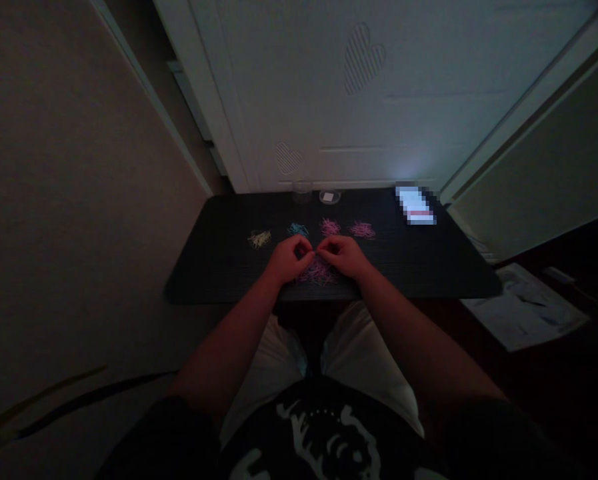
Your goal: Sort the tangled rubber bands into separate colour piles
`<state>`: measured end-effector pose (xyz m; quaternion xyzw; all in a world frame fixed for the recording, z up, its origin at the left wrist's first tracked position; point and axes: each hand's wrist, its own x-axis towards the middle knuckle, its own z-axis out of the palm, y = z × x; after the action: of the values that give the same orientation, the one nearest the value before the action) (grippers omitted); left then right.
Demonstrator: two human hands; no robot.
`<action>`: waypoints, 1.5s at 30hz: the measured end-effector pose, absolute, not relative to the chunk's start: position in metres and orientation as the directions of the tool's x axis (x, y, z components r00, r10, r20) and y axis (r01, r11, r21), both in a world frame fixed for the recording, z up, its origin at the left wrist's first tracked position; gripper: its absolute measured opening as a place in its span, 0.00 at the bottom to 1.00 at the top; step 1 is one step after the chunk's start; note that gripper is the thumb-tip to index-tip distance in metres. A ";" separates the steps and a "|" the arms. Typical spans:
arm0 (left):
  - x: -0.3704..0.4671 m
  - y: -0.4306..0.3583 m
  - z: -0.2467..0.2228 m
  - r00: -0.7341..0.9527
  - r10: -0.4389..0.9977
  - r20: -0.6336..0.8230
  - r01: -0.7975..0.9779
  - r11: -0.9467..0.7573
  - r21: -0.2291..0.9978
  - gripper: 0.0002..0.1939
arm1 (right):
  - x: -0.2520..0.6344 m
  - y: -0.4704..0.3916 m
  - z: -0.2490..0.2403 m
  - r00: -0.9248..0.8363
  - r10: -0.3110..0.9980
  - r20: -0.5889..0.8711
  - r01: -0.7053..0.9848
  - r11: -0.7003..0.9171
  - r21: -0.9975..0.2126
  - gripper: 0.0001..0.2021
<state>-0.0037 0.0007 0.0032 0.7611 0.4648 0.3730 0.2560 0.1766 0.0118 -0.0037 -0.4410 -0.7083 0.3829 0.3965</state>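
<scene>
My left hand (292, 259) and my right hand (343, 255) meet fingertip to fingertip over a mixed heap of thin, pinkish-purple strands (317, 272) at the table's near side. Thumb and forefinger are pinched together on each hand; whatever lies between them is too small and dim to name. Beyond the hands, sorted by colour, are a cream pile (259, 239), a blue pile (297, 230), a pink pile (330, 227) and another pink pile (362, 230) of similar thin pieces. My left fingers partly overlap the view near the blue pile.
The dark table (219, 267) stands against a white panel (299, 87) with heart patterns. Along its back edge are a clear cup (303, 192) and a small round lid-like dish (329, 197). A lit phone (415, 204) lies at the back right. Papers (526, 307) lie low at the right.
</scene>
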 end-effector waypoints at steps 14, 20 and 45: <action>-0.003 0.002 0.000 0.269 0.904 0.332 0.503 -0.426 0.752 0.07 | 0.177 0.013 -0.006 -0.294 0.927 0.234 0.309 0.324 -0.894 0.06; -0.003 0.004 -0.001 0.257 0.896 0.363 0.500 -0.445 0.743 0.06 | 0.176 0.010 -0.005 -0.320 0.911 0.261 0.318 0.363 -0.876 0.03; -0.003 0.000 0.003 0.321 0.897 0.303 0.471 -0.429 0.770 0.11 | 0.173 0.008 0.000 -0.267 0.927 0.262 0.302 0.339 -0.891 0.07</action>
<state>-0.0026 0.0001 0.0031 0.7602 0.4500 0.3699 0.2878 0.1734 0.0081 0.0000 -0.4374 -0.7029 0.3734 0.4187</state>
